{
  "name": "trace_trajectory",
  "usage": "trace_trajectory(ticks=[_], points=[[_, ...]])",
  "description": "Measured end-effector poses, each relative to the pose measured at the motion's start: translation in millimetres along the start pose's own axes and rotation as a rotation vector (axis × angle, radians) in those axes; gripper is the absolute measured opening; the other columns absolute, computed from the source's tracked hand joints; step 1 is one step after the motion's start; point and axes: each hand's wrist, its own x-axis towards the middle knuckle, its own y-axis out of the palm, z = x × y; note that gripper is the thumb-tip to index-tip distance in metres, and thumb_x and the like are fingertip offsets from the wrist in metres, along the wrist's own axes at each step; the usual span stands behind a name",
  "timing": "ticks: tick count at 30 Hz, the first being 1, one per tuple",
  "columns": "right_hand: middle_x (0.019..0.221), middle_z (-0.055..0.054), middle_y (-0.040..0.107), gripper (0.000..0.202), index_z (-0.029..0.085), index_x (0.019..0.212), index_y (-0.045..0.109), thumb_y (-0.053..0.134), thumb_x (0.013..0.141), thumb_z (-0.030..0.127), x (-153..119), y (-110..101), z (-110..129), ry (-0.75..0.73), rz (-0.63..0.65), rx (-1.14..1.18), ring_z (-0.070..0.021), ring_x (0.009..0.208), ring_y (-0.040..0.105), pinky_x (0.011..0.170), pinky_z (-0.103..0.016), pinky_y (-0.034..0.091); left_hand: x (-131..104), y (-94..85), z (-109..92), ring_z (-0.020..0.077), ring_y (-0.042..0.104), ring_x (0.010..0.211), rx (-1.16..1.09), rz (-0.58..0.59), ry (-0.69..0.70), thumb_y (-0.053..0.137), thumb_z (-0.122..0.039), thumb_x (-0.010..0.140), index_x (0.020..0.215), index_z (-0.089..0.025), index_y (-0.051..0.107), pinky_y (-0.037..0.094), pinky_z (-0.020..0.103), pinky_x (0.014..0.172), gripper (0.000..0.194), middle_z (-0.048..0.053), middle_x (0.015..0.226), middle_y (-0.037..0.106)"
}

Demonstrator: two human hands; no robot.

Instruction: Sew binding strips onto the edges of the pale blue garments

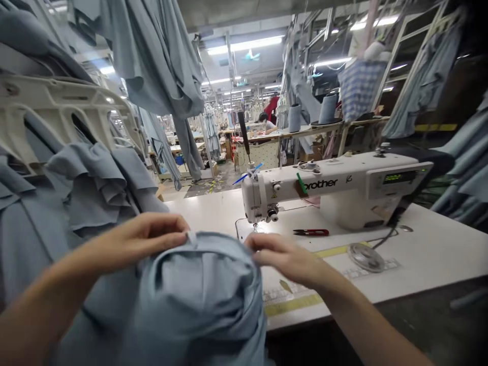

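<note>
A light blue garment (pixel 206 310) hangs between my hands at the near edge of the table, its round opening facing up toward me. My left hand (pixel 152 239) pinches the rim of that opening, beside a small pale tab that looks like a label. On the opposite side, my right hand (pixel 280 254) grips the same rim with thumb and fingers together. Just beyond my right hand stands a white sewing machine (pixel 305 188) marked "brother". Folds of the cloth hide the inside and the lower part of the garment.
Red-handled thread snips (pixel 311 232) and a round clear disc (pixel 366 257) lie on the white table (pixel 438 254). At left, a white hanger rack (pixel 68 101) carries several blue garments. Thread cones (pixel 294 118) stand on a table behind, where a person sits farther back.
</note>
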Motion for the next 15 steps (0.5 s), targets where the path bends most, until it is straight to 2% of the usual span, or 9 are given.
trace_trajectory(ticks=[1,3,4,6,9,11,13,15], points=[[0.09,-0.003,0.065,0.008,0.019,0.085,0.064,0.059,0.081,0.025,-1,3,-8,0.011,-0.04,-0.08,-0.0198,0.087,0.058,0.073,-0.029,0.044,5,9.2,10,0.0105,0.052,0.066,-0.01,-0.008,0.018,0.063,-0.049,0.087,0.083,-0.016,0.07,0.043,0.015,0.056,0.034,-0.001,0.072,0.06],[0.113,-0.007,0.068,0.017,0.02,0.105,0.066,0.061,0.089,0.025,0,16,-20,-0.023,-0.119,-0.228,-0.0226,0.105,0.06,0.083,-0.032,0.046,11,28.1,25,0.0118,0.054,0.069,-0.031,-0.03,0.055,0.059,-0.052,0.09,0.085,-0.017,0.068,0.046,0.017,0.059,0.037,0.0,0.075,0.061],[0.115,-0.007,0.068,0.017,0.02,0.108,0.065,0.061,0.092,0.026,2,24,-23,-0.056,-0.137,-0.3,-0.0225,0.107,0.06,0.085,-0.032,0.046,12,36.0,30,0.0126,0.056,0.072,-0.038,-0.051,0.072,0.057,-0.054,0.091,0.087,-0.018,0.068,0.048,0.018,0.063,0.037,0.0,0.078,0.063],[0.1,-0.004,0.069,0.003,0.02,0.096,0.063,0.061,0.094,0.021,8,41,-24,-0.107,-0.115,-0.391,-0.0203,0.095,0.062,0.08,-0.03,0.045,7,46.8,36,0.0131,0.059,0.076,-0.047,-0.118,0.088,0.054,-0.055,0.094,0.092,-0.021,0.067,0.05,0.018,0.067,0.036,-0.001,0.081,0.064],[0.079,0.001,0.062,0.014,0.02,0.083,0.054,0.058,0.089,0.008,11,62,-23,-0.145,-0.133,-0.429,-0.0158,0.075,0.059,0.066,-0.025,0.041,-15,54.3,46,0.0106,0.063,0.071,0.049,-0.307,0.112,0.062,-0.049,0.091,0.105,-0.029,0.065,0.05,0.014,0.063,0.025,-0.005,0.08,0.066],[0.081,0.001,0.06,0.018,0.021,0.088,0.053,0.055,0.086,0.003,6,72,-26,-0.23,-0.185,-0.486,-0.0154,0.072,0.058,0.064,-0.024,0.041,-33,59.7,59,0.0092,0.064,0.066,0.21,-0.452,0.143,0.067,-0.04,0.088,0.102,-0.036,0.065,0.05,0.014,0.062,0.015,-0.008,0.08,0.068],[0.088,-0.002,0.063,0.021,0.02,0.095,0.053,0.05,0.086,0.002,-2,82,-31,-0.373,-0.252,-0.642,-0.0169,0.073,0.06,0.063,-0.025,0.043,-49,67.1,74,0.011,0.069,0.073,0.343,-0.574,0.178,0.062,-0.034,0.088,0.094,-0.04,0.068,0.053,0.017,0.067,0.01,-0.009,0.089,0.071],[0.096,-0.009,0.065,0.017,0.018,0.101,0.055,0.046,0.093,0.006,-11,91,-38,-0.512,-0.382,-0.852,-0.0205,0.076,0.061,0.065,-0.03,0.046,-61,74.3,85,0.0141,0.07,0.08,0.382,-0.654,0.155,0.055,-0.03,0.088,0.093,-0.046,0.071,0.056,0.021,0.071,0.024,-0.008,0.1,0.071]])
